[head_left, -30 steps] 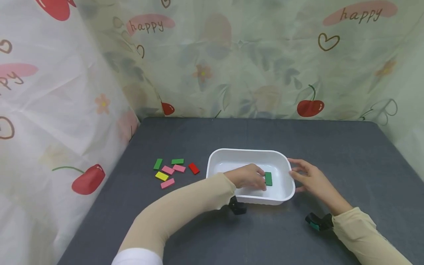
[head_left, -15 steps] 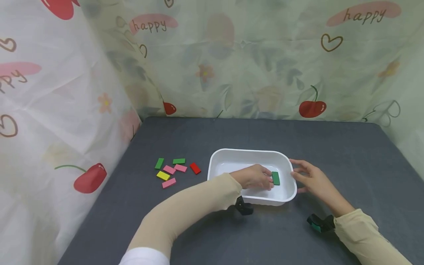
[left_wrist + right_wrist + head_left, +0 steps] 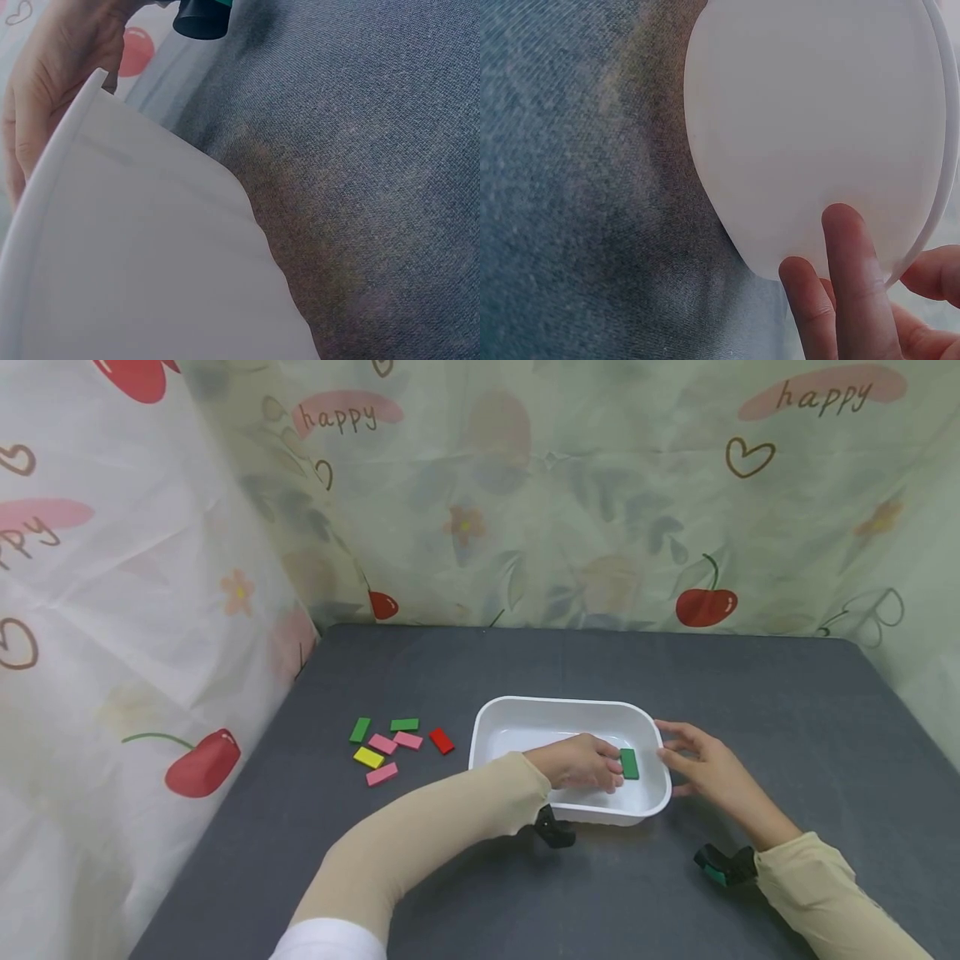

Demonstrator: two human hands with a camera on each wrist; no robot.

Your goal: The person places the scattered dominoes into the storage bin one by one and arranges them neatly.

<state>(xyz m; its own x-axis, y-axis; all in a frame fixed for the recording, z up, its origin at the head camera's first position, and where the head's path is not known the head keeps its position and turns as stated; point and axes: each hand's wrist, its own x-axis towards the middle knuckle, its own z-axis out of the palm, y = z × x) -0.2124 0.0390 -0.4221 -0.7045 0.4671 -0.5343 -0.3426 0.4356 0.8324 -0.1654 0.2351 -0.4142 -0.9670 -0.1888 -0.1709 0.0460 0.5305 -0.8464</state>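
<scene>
In the head view my left hand (image 3: pixel 584 763) reaches down inside a white plastic tray (image 3: pixel 555 700). Its fingertips lie right along the left edge of a small flat green block (image 3: pixel 629 764), which rests on the tray floor near the right end. The undersides of those fingers are hidden. My right hand (image 3: pixel 696 757) holds the tray's right end, thumb at the rim. The right wrist view shows two fingers (image 3: pixel 851 270) against the outer wall and other fingertips by the rim. The left wrist view mostly takes in the tray's outer side (image 3: pixel 165 225).
Left of the tray, several loose blocks lie scattered on the dark grey table (image 3: pixel 600 893): green (image 3: pixel 405 725), pink (image 3: pixel 382 774), yellow (image 3: pixel 368 757) and red (image 3: pixel 442 741). A patterned curtain (image 3: pixel 570 502) hangs behind the table and along its left side.
The green block has slid right along the tray floor, the left hand's fingers moving with it. Most of this shift came in the first half second. The right hand stays at the tray's end.
</scene>
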